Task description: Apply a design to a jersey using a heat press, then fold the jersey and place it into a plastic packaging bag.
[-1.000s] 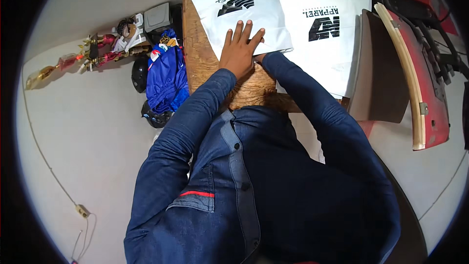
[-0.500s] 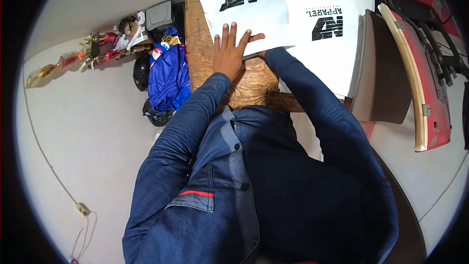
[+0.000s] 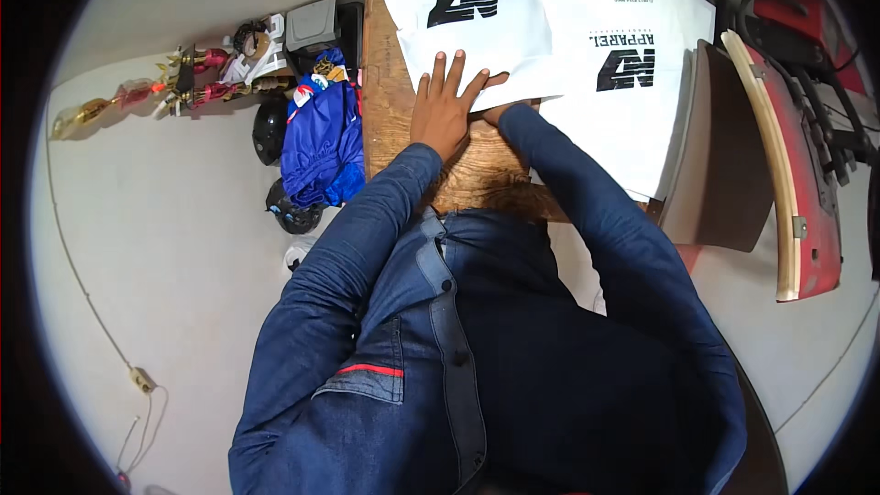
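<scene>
A white plastic mailer bag with black print lies at the far end of a wooden table. My left hand rests palm down on its near edge, fingers spread and stretched out. Close beside it, my right hand reaches to the bag's near right edge. The bag and the sleeve cover most of that hand, so its grip is hidden. One fingertip shows on top of the bag next to the left fingers; I cannot tell which hand it belongs to. To the right lie several overlapping white bags with similar print.
Blue fabric and a black helmet-like object sit left of the table. Trophies stand farther left, near a grey box. At the right are a brown panel and a red, wood-edged chair-like piece.
The view has shifted slightly, so the table and bags appear a little farther right and lower. Slightly more of my right hand shows at the bag's edge. My left hand stays on the bag.
</scene>
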`<state>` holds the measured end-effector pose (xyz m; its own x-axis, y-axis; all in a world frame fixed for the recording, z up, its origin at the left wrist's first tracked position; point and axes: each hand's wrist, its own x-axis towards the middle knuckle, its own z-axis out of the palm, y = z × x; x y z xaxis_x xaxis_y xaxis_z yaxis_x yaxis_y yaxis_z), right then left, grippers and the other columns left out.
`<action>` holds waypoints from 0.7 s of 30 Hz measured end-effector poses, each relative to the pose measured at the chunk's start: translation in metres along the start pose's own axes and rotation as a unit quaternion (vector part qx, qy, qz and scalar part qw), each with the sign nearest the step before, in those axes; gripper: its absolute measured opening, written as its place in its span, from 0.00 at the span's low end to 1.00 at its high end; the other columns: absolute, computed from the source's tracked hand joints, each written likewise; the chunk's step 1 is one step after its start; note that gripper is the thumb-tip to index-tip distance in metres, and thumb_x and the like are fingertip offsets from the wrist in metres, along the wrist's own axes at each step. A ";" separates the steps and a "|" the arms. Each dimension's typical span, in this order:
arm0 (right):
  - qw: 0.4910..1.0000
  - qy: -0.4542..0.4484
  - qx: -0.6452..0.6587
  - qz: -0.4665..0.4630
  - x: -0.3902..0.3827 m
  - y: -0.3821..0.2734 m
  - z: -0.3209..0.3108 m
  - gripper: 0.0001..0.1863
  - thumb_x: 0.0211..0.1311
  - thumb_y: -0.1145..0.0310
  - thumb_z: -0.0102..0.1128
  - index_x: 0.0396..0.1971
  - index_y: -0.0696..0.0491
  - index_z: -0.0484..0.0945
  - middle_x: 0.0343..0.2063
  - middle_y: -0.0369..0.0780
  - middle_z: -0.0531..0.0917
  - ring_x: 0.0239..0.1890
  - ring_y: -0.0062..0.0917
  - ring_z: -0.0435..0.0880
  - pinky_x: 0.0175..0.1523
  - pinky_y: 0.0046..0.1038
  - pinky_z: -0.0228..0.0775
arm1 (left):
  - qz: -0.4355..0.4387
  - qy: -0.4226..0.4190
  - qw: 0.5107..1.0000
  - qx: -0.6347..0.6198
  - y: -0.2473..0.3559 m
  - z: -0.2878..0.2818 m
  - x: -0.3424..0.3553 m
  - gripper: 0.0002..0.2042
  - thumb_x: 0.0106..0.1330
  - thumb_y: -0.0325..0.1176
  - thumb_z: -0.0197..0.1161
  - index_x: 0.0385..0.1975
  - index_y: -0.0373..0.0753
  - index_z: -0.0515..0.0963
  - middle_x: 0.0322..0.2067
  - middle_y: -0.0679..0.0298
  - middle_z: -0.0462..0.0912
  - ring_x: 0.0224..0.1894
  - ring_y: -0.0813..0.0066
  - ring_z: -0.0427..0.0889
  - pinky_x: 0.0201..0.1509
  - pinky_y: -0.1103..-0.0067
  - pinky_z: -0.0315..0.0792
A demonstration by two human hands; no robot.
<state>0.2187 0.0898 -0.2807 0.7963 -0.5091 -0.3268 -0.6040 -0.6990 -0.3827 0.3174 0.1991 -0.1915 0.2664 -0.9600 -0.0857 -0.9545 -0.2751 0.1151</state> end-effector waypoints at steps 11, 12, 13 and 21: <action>0.999 0.010 -0.049 -0.001 0.023 0.018 -0.019 0.29 0.66 0.40 0.55 0.55 0.46 0.82 0.56 0.44 0.83 0.61 0.41 0.78 0.69 0.47 0.65 | -0.017 0.025 0.998 -0.047 0.013 -0.007 -0.001 0.38 0.65 0.23 0.56 0.77 0.61 0.60 0.79 0.52 0.49 0.80 0.44 0.47 0.74 0.51 0.58; 0.998 0.014 -0.054 0.000 0.019 0.017 -0.020 0.29 0.66 0.40 0.55 0.55 0.46 0.82 0.56 0.44 0.83 0.62 0.41 0.78 0.69 0.47 0.65 | -0.028 0.032 0.998 -0.049 0.014 -0.006 0.002 0.38 0.65 0.23 0.56 0.77 0.61 0.60 0.79 0.52 0.48 0.80 0.44 0.46 0.74 0.51 0.58; 0.998 0.015 -0.056 -0.001 0.016 0.011 -0.018 0.29 0.66 0.40 0.55 0.55 0.46 0.82 0.56 0.44 0.83 0.62 0.41 0.78 0.69 0.47 0.65 | -0.037 0.020 0.998 -0.047 0.012 -0.007 0.003 0.40 0.65 0.22 0.57 0.78 0.60 0.57 0.79 0.50 0.46 0.80 0.44 0.45 0.75 0.52 0.58; 0.998 -0.030 -0.035 0.030 -0.023 -0.025 -0.049 0.27 0.66 0.45 0.53 0.58 0.45 0.81 0.54 0.50 0.82 0.60 0.45 0.79 0.68 0.53 0.63 | -0.064 -0.003 0.998 -0.021 0.007 0.011 -0.009 0.44 0.63 0.24 0.62 0.78 0.65 0.54 0.80 0.50 0.40 0.81 0.45 0.40 0.75 0.49 0.57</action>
<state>0.2173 0.0943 -0.2209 0.7540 -0.5215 -0.3994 -0.6451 -0.7026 -0.3003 0.3065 0.2060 -0.2009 0.3854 -0.9162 -0.1093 -0.9059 -0.3982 0.1437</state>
